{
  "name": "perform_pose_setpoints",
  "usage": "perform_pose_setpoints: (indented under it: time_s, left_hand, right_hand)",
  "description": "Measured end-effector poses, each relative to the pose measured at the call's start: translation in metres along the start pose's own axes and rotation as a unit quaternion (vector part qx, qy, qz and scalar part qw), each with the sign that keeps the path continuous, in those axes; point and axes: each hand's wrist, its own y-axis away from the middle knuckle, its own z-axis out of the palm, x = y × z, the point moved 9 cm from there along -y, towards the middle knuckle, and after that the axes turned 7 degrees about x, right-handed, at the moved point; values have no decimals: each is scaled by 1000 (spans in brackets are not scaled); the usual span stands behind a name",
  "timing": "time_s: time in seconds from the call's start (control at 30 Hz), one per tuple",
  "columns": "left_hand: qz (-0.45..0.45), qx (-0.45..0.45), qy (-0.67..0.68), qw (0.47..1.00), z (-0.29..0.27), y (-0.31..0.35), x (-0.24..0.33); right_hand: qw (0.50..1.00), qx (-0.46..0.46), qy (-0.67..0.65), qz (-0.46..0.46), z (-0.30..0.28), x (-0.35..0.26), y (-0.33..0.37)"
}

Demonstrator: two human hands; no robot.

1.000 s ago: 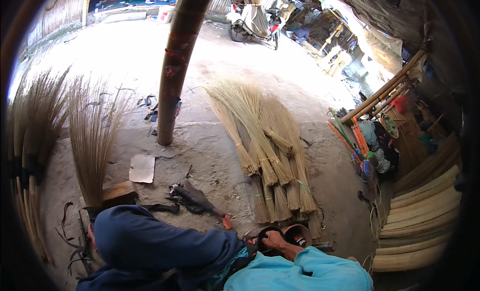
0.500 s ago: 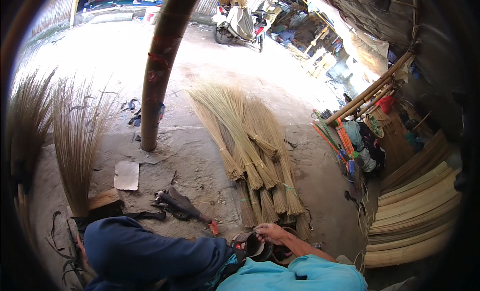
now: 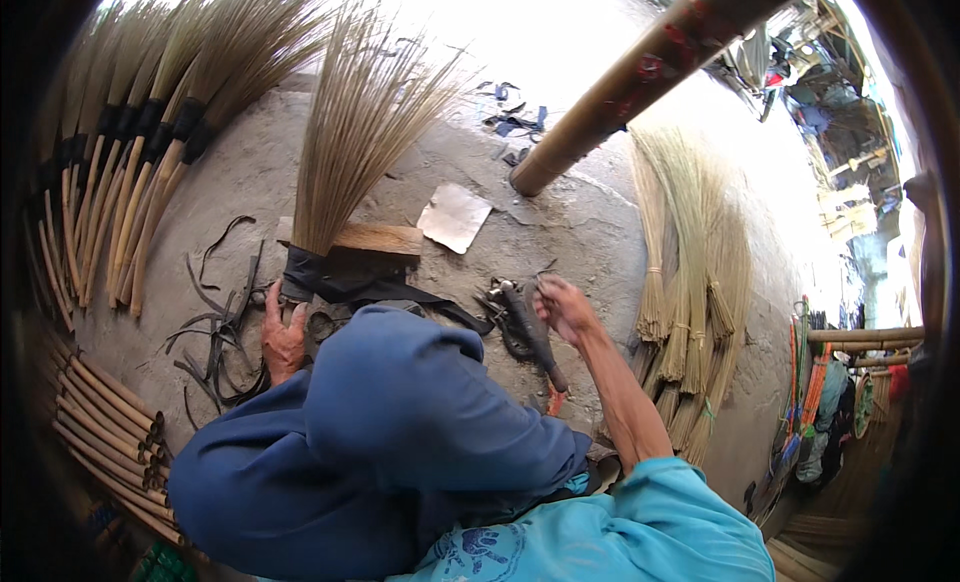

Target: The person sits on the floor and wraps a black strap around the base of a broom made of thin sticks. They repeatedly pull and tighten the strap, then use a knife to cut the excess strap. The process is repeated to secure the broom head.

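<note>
My left hand (image 3: 284, 334) is at the bound lower end of an upright broom head (image 3: 345, 142), fingers along its black wrapping (image 3: 300, 272). The stiff bristles fan out upward from there. A loose tail of black strip (image 3: 440, 304) trails from the wrapping to the right. My right hand (image 3: 562, 307) is raised over the ground with thumb and fingers pinched together; whatever is between them is too small to make out. Just left of it lies a dark tool (image 3: 530, 332) with a reddish end, among small dark pieces.
A wooden block (image 3: 375, 239) lies behind the wrapping. Black strips (image 3: 235, 327) are scattered left of my left hand. Finished brooms (image 3: 130, 172) stand far left, above bamboo poles (image 3: 110, 422). A flat pale sheet (image 3: 453, 217), a thick bamboo post (image 3: 620, 97) and bristle bundles (image 3: 690, 272) are ahead and right.
The view has swung left, bringing the brooms and my left hand into plain sight. My right hand has moved from the tin beside the bundles to over the dark tool, still pinched.
</note>
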Motion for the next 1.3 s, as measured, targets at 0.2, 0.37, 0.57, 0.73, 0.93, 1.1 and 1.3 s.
perform_pose_setpoints:
  time_s: [0.2,0.37,0.57,0.73,0.93,1.1,1.3]
  left_hand:
    - [-11,10,-61,998,-1,2,1]
    - [12,20,-47,999,0,0,1]
    - [5,20,-70,997,-1,0,6]
    - [-21,2,-60,998,-1,0,7]
    - [-22,5,-41,999,-2,0,9]
    - [-70,-29,60,995,2,-7,1]
    - [-170,-88,231,954,6,-26,-8]
  right_hand:
    - [997,14,71,3,90,-8,-141]
    - [977,12,214,-22,131,-4,-202]
    - [908,61,396,-122,131,-2,-233]
    - [904,60,398,-148,136,-9,-233]
    - [906,96,387,-146,124,-30,-209]
    - [843,148,432,-284,119,-52,-186]
    - [784,87,495,-363,172,-20,-109]
